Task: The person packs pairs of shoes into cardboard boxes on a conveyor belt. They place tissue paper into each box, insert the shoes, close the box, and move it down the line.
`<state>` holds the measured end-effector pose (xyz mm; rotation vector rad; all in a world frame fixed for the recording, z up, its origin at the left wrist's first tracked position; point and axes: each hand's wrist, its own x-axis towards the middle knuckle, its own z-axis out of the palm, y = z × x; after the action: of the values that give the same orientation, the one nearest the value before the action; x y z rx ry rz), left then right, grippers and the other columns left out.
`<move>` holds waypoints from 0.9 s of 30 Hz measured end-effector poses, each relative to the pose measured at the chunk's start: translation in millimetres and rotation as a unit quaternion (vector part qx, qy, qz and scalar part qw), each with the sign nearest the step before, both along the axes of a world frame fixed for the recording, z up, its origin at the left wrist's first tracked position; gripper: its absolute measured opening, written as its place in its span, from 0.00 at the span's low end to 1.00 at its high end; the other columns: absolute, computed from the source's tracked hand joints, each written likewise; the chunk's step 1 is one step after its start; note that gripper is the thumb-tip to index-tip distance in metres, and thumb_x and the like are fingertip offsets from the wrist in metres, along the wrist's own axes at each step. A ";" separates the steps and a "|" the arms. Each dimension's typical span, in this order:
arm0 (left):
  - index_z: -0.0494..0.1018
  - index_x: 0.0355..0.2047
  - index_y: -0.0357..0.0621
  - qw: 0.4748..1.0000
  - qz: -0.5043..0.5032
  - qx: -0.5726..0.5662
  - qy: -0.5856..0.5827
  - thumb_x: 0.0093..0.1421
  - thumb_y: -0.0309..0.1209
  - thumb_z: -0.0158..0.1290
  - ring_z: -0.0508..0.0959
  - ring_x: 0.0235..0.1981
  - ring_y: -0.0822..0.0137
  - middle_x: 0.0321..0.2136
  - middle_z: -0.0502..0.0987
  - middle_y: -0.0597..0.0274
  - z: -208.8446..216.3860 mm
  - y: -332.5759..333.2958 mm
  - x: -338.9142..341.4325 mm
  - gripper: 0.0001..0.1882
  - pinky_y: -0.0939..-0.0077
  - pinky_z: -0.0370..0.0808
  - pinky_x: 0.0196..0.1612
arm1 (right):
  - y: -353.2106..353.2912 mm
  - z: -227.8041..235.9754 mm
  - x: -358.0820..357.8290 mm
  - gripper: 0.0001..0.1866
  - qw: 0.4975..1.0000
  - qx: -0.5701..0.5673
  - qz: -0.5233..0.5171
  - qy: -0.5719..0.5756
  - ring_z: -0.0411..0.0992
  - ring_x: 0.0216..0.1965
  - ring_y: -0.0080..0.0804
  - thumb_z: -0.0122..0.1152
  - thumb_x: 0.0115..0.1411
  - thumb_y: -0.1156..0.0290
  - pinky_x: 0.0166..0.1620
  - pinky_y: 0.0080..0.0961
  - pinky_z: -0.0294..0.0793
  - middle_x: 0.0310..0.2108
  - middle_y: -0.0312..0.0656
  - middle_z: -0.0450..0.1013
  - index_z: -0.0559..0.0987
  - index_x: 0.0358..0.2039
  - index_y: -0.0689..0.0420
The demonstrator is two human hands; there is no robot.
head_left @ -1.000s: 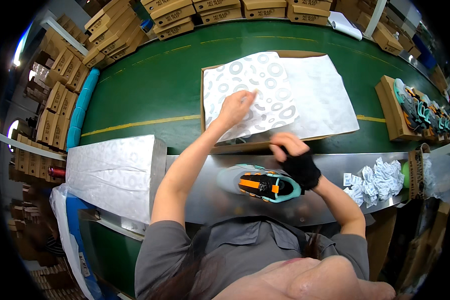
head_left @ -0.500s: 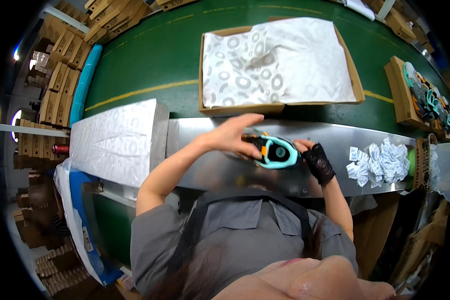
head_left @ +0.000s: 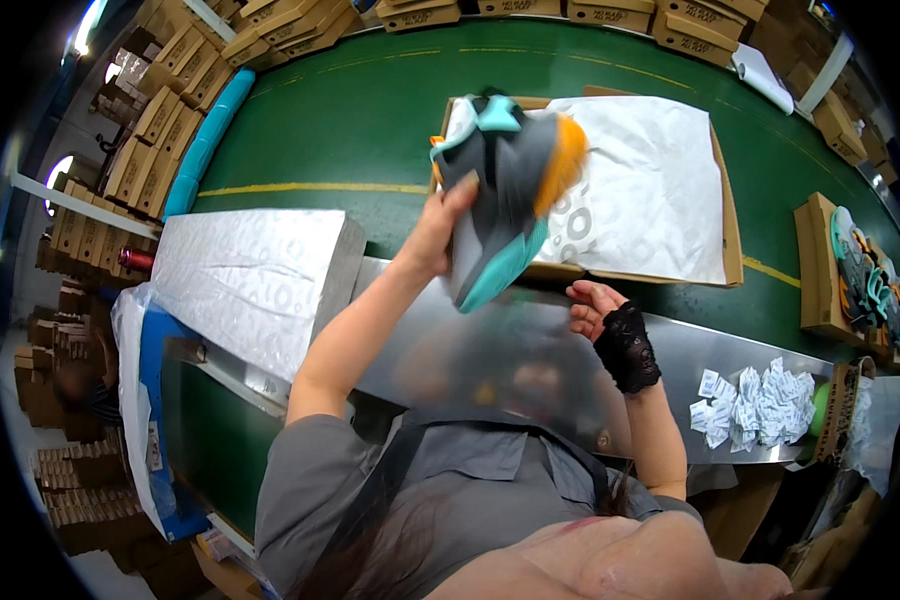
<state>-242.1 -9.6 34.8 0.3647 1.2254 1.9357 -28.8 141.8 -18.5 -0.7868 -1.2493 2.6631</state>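
The left hand [head_left: 438, 235] is gripping a shoe [head_left: 500, 185] over the near left corner of the box [head_left: 731, 225]; the right hand [head_left: 615, 335], loosely open, is hovering apart near the worktop [head_left: 692, 345]'s far edge.

A grey shoe [head_left: 500, 180] with teal and orange parts, blurred, hangs tilted in the left hand [head_left: 438, 228]; its sole faces right; it covers the left part of a paper-lined cardboard box [head_left: 732, 225] from view.

Paper [head_left: 660, 180] lies in a box [head_left: 733, 225] on the worktop [head_left: 370, 140], behind a ledge [head_left: 420, 340]. Sachets [head_left: 755, 405] lie on the ledge's right, a paper stack [head_left: 245, 275] at its left. A shoe [head_left: 505, 190] is over the box's left side.
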 end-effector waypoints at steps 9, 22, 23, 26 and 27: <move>0.57 0.53 0.36 0.960 -0.074 -0.172 -0.210 0.59 0.40 0.45 0.64 0.51 0.54 0.50 0.63 0.47 -75.4 114.9 -51.6 0.26 0.55 0.61 0.54 | 17.9 -26.8 -30.4 0.21 0.983 -0.057 -0.170 -0.034 0.67 0.40 0.28 0.62 0.50 0.63 0.38 0.25 0.67 0.40 0.38 0.68 0.70 0.43 0.56; 0.65 0.47 0.38 0.952 0.229 -0.200 0.025 0.55 0.53 0.45 0.69 0.41 0.67 0.38 0.71 0.61 -57.1 -8.7 -82.7 0.31 0.70 0.63 0.42 | 33.5 -40.5 -77.7 0.31 0.415 0.903 -0.017 -0.112 0.54 0.57 0.47 0.46 0.48 0.80 0.51 0.50 0.57 0.54 0.49 0.57 0.61 0.55 0.45; 0.62 0.49 0.33 0.974 0.127 -0.183 0.043 0.52 0.55 0.48 0.69 0.39 0.65 0.39 0.71 0.57 -60.9 -6.0 -73.8 0.37 0.67 0.64 0.41 | 34.2 -45.7 -77.8 0.31 0.410 0.907 -0.017 -0.096 0.53 0.57 0.49 0.46 0.49 0.80 0.51 0.49 0.58 0.54 0.49 0.57 0.62 0.55 0.45; 0.64 0.48 0.35 0.957 0.152 -0.220 0.108 0.51 0.56 0.48 0.71 0.38 0.63 0.39 0.72 0.55 -128.5 3.0 -88.0 0.36 0.65 0.67 0.39 | 36.0 -48.9 -81.8 0.30 0.413 0.909 0.006 -0.059 0.53 0.56 0.55 0.46 0.49 0.79 0.49 0.47 0.62 0.54 0.52 0.56 0.62 0.55 0.44; 0.66 0.46 0.39 0.974 0.069 -0.203 0.069 0.50 0.56 0.50 0.72 0.39 0.62 0.40 0.73 0.55 -124.1 2.7 -100.1 0.34 0.65 0.69 0.39 | 36.7 -43.2 -79.8 0.30 0.428 0.901 0.026 -0.064 0.53 0.56 0.55 0.47 0.49 0.78 0.49 0.45 0.63 0.54 0.53 0.56 0.63 0.54 0.44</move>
<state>-342.2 -6.9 -89.3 0.2047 1.7357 1.7366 -108.5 178.5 -61.7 -0.3120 -2.7124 -0.0282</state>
